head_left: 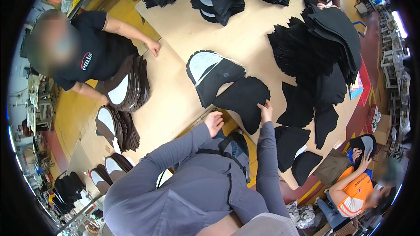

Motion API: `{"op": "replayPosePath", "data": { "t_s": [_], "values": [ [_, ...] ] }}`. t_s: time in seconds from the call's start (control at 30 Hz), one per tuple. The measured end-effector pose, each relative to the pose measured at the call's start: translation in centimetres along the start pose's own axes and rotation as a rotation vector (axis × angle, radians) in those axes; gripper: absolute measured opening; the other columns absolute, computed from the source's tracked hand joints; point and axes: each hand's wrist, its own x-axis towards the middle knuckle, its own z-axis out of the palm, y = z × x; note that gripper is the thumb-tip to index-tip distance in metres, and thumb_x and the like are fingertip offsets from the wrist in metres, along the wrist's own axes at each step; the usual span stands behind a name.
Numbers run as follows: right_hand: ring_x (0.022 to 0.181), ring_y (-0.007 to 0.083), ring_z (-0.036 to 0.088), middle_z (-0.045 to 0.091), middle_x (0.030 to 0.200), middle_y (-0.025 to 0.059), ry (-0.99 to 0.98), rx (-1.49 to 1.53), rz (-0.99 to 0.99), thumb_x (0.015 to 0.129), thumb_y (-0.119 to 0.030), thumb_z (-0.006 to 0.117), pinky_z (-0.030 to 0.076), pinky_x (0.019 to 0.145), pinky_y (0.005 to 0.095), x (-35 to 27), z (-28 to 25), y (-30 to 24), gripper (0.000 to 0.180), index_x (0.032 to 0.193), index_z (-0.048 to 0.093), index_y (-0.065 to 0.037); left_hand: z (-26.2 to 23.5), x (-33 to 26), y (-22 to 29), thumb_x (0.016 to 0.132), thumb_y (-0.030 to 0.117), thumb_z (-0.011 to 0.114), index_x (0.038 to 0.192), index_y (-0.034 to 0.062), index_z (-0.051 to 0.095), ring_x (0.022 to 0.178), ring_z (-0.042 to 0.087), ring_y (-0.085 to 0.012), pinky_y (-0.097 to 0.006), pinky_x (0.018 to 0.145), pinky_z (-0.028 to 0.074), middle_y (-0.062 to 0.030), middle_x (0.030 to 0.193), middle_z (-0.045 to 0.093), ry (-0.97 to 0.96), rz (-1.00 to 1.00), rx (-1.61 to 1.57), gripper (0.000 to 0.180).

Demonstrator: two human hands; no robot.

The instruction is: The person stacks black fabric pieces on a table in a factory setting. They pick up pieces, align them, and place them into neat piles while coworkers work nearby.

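Observation:
A black cut fabric piece [245, 100] with a notched, curved edge lies in front of me at the table's near edge. My right hand [265, 112] has its fingers closed on the right edge of that piece. Left of it, my left hand [214, 123] hovers by the table edge, fingers loosely bent and apart, holding nothing. Just beyond, partly under the black piece, sits a stack of black pieces [223, 75] with a white rounded panel on top and a pale strip tied round it.
Tall piles of black pieces [315, 43] stand at the right, with looser black pieces [294, 105] nearer. More black stacks [221, 0] line the far side. At the left, a person [94, 48] touches brown stacks [131, 83]. Another person in orange [350, 188] sits at lower right.

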Motion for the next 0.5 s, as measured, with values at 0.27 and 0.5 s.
{"op": "replayPosePath", "data": {
  "t_s": [0.27, 0.5],
  "values": [
    [0.13, 0.0277, 0.042, 0.044, 0.139, 0.0204, 0.012, 0.024, 0.022, 0.082, -0.002, 0.064, 0.033, 0.108, 0.0362, -1.1, -0.3, 2.5, 0.062, 0.139, 0.041, -0.001, -3.5, 5.7, 9.6, 0.078, 0.035, 0.071, 0.144, 0.0095, 0.031, 0.137, 0.029, -0.0293, -0.044, 0.113, 0.023, -0.0149, 0.151, 0.027, 0.199, 0.419, 0.213, 0.081],
    [0.094, 0.011, 0.055, 0.054, 0.12, 0.0086, 0.117, 0.114, 0.03, 0.092, -0.002, 0.052, 0.045, 0.072, 0.0213, -5.7, -3.6, 4.6, 0.043, 0.134, 0.046, -0.007, -1.3, 8.7, 12.4, 0.078, 0.055, 0.069, 0.125, 0.0034, 0.057, 0.105, 0.06, -0.0255, -0.035, 0.092, 0.047, -0.0147, 0.121, 0.061, -0.212, 0.03, 0.308, 0.071]
  ]
}}
